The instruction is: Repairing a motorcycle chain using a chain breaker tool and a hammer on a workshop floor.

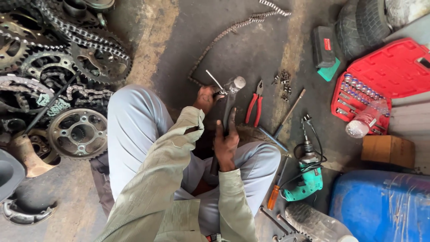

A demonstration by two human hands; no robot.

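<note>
My right hand [226, 144] grips the dark handle of a hammer [234, 85], whose metal head is raised over the floor near my left hand. My left hand [206, 97] is closed around a thin metal punch [214, 80] that stands tilted on the end of a long drive chain [224, 33]. The chain runs from my left hand up across the oily floor to the top edge. Both sleeves are pale green, and my knees in grey trousers frame the hands.
Red-handled pliers [254, 107], loose chain links [284, 83], a long rod [289, 113], an orange screwdriver [274, 197] and a teal drill [308, 177] lie to the right. A red socket case [385, 67], plastic bottle [367, 117], tyres [360, 22] and blue drum [380, 206] stand farther right. Sprockets and chains [67, 67] pile at left.
</note>
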